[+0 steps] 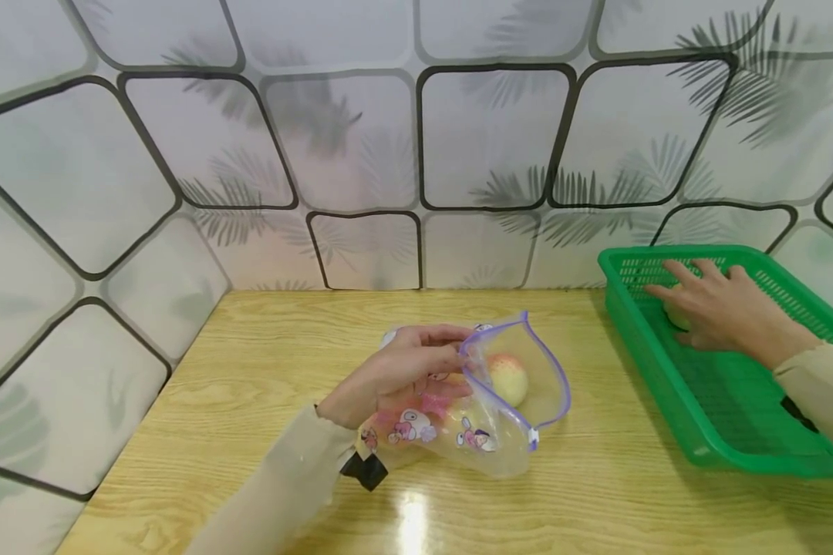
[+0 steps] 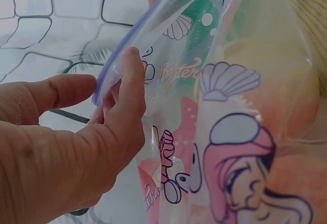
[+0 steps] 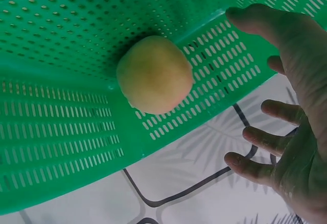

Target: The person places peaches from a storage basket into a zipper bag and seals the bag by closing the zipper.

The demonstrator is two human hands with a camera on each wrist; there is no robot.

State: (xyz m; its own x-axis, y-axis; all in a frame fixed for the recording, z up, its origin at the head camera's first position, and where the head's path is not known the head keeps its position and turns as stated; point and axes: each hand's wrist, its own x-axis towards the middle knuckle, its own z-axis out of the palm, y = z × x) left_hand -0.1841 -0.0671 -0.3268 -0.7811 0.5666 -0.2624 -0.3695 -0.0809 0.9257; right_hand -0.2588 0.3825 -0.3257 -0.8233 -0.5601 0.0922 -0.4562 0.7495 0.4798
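My left hand (image 1: 406, 370) pinches the mouth of a clear zip bag (image 1: 496, 456) with a purple seal and cartoon prints. In the left wrist view, my thumb and fingers hold the bag's purple edge (image 2: 115, 60). The mouth gapes to the right, and a yellow-red peach (image 1: 508, 381) shows inside it, with more fruit-coloured shapes behind the film. My right hand (image 1: 729, 312) reaches into the green basket (image 1: 655, 370), fingers spread above a pale peach (image 1: 676, 310). In the right wrist view, this peach (image 3: 155, 74) lies in a basket corner, apart from the fingers.
The basket has slotted, perforated walls and stands at the right of the light wooden table (image 1: 264, 347). A patterned fabric wall (image 1: 361, 154) with leaf prints rises behind and along the left side. A black strap piece (image 1: 364, 470) is at my left wrist.
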